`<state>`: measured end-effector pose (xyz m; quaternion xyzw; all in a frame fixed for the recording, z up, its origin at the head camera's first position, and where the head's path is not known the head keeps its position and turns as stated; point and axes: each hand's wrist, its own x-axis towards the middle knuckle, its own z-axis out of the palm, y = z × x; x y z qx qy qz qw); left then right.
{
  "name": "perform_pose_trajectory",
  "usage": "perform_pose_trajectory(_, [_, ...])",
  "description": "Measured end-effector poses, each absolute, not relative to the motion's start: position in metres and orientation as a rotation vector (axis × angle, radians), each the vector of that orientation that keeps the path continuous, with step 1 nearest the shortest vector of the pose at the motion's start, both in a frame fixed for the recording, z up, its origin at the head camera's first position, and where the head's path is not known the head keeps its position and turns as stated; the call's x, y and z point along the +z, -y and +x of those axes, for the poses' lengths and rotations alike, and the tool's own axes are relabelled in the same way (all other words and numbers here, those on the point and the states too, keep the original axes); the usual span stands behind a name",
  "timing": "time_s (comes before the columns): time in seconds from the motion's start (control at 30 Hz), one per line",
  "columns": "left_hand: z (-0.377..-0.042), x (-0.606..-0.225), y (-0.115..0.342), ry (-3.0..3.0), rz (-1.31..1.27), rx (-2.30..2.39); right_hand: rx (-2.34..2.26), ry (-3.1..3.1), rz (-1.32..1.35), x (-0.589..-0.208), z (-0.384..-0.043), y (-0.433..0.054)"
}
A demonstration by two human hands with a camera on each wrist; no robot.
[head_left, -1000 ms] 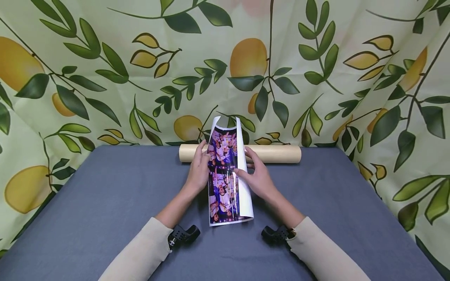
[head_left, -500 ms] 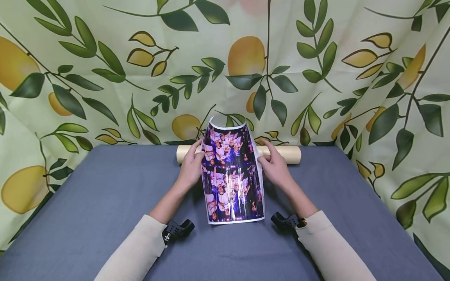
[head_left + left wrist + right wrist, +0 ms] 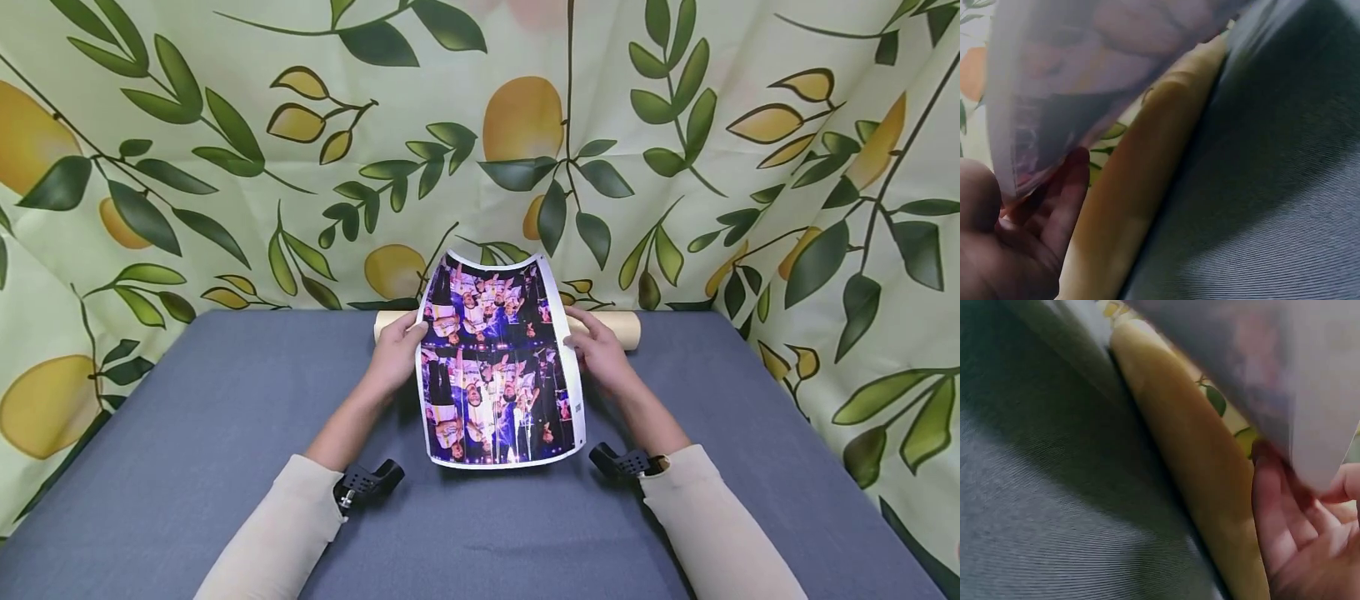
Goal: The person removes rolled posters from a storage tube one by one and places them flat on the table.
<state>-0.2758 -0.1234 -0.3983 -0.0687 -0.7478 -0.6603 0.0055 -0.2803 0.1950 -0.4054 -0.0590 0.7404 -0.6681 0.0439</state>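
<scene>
The printed sheet (image 3: 498, 358) is located directly between the two grips, face toward the head camera, and held bowed rather than flat. It carries two glossy group pictures, one above the other, with the people in them upside down to the wearer. A white border runs round it, broader on the side by the right-hand grip.

Left hand (image 3: 395, 354): pinching the sheet's left edge, thumb at the front, fingers behind. Right hand (image 3: 603, 358): pinching the right edge in the same manner. Both grips are narrow, closed on the paper only.

Governing relation, as judged: the sheet's long axis runs away from the wearer, across the line joining the grips. Each grip has its own long edge, above mid-length; neither hand is nearer. Whether the bottom edge touches the surface (image 3: 225, 433) cannot be determined.

Beyond both grips, a tan cylinder (image 3: 626, 331) lies crosswise, partly hidden by sheet and hands, and projecting further past the right-hand grip. Contact between fingers and cylinder could not be confirmed.

Nearer the wearer than the grips: a black wrist device on each arm. Furthest out: a leaf-and-fruit patterned cloth (image 3: 300, 208).
</scene>
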Motion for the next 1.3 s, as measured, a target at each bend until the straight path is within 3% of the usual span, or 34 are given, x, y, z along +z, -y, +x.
perform_pose_trajectory(0.33, [-0.281,-0.395,0.134,2.277,-0.203,-2.079,-2.268,-1.967,-0.282,-0.403,-0.283,-0.209])
perform_pose_trajectory(0.53, [-0.279,-0.394,0.134,2.351,-0.38,-1.931,-2.131,-2.073,-0.362,-0.402,-0.282,-0.213])
perform_pose_trajectory(0.97, [-0.263,-0.381,0.113,2.462,-0.882,-0.354,-1.888,-2.57,-0.553,-0.377,-0.27,-0.205])
perform_pose_trajectory(1.1, [-0.256,-0.375,0.103,2.406,-1.035,-0.17,-1.883,-2.563,-0.602,-0.371,-0.265,-0.196])
perform_pose_trajectory(1.3, [-0.248,-0.364,0.088,2.372,-1.025,-0.125,-1.767,-2.553,-0.779,-0.365,-0.255,-0.175])
